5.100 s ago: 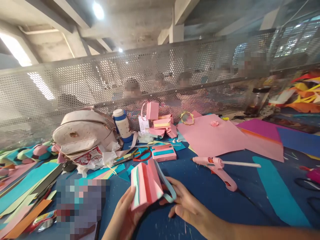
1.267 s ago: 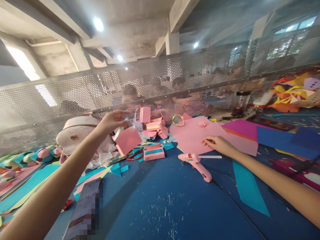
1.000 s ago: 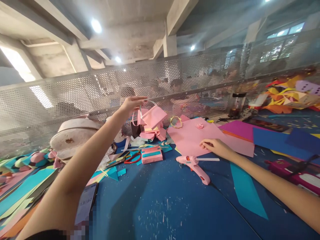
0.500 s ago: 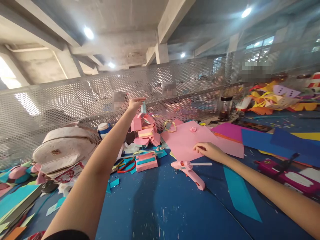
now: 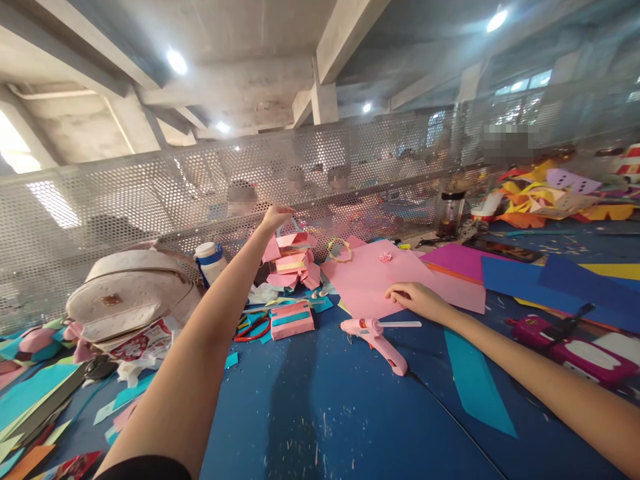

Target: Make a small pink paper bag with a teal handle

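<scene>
My left hand (image 5: pixel 279 216) reaches far forward, its fingers pinched at the top of a stack of pink paper boxes (image 5: pixel 293 261); a pale strip shows under the fingertips, and what they grip is too small to tell. Resting on a large pink sheet (image 5: pixel 370 273) is my right hand (image 5: pixel 413 299), loosely curled with its fingers bent under. Just nearer than the sheet lies a pink glue gun (image 5: pixel 375 339) with a clear stick in its back. A pink box with a blue band (image 5: pixel 293 320) sits in front of the stack.
A white backpack (image 5: pixel 135 293) and a blue-and-white bottle (image 5: pixel 210 261) stand at the left. Red-handled scissors (image 5: pixel 253 328) lie beside the banded box. Blue sheets (image 5: pixel 550 287), a magenta case (image 5: pixel 565 347) and a jar (image 5: pixel 451 212) are at the right. A perforated metal screen (image 5: pixel 165 187) runs behind.
My left hand has moved slightly down and right over the pink stack, and the pale strip under it has tilted. My right hand stays in place.
</scene>
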Available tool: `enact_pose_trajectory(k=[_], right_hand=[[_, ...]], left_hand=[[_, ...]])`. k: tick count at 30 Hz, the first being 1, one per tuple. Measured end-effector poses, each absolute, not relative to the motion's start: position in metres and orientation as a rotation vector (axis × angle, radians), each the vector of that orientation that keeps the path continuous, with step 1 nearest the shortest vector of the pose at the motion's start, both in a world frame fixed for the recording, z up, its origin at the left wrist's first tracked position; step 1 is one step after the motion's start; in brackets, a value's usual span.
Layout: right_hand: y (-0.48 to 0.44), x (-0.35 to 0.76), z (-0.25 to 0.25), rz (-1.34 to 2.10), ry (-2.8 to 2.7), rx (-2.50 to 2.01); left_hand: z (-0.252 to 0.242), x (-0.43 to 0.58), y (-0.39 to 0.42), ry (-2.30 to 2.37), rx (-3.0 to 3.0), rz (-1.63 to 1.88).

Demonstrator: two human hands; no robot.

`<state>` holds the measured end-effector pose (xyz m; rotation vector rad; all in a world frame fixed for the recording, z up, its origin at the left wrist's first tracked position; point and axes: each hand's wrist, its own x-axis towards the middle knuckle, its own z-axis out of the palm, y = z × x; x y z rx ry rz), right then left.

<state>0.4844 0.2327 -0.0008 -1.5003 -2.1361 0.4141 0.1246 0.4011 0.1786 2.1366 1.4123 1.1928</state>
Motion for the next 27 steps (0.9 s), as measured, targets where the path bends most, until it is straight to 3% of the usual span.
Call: enact_pose_trajectory(k=[12, 18, 27], right_hand=[[0.233, 0.485, 0.000, 0.375, -2.178, -1.480], [0.235, 0.486, 0.003, 0.091, -2.383, -1.253], [0.240, 0.498, 0.005, 0.144, -2.430, -1.287]], left_hand=[[0.157, 0.126, 0.398, 1.657, 2.625, 0.521], [0.165, 0.108, 0.376, 1.957, 2.729, 0.492], [0.163, 0.075, 0.311, 2.115, 2.831, 0.607]])
